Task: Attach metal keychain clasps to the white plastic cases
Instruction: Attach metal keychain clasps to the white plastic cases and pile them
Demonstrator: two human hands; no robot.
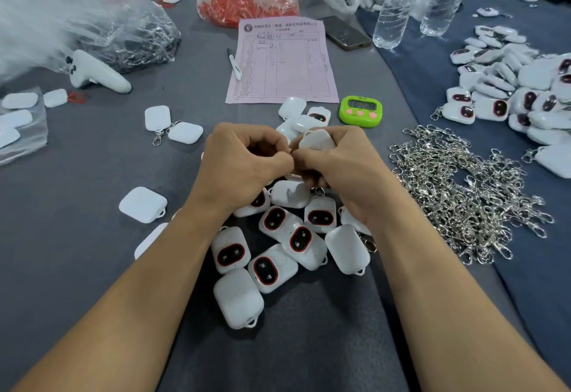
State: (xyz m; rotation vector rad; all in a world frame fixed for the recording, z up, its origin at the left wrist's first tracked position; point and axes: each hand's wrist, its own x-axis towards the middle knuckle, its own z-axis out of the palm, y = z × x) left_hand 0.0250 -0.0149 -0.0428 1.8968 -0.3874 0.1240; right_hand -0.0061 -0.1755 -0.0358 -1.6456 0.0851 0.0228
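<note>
While my right fingers (343,144) grip a white case (316,141), left fingers (268,152) curl against its lower edge; holding what, cannot tell.

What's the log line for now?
attaching clasp | right hand: grips white case | left hand: curled at case | clasp hidden

Cases heaped, clasps alongside.
White plastic cases (279,249) lie jumbled mid-table, one raised case (316,139) above; silver clasps (463,193) tangled to their right.

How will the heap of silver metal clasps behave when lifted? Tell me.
The heap of silver metal clasps looks tangled, so lifting one probably drags neighbours. Its chains likely hang floppy. Pushed, it should slide as a clump, not roll.
</note>
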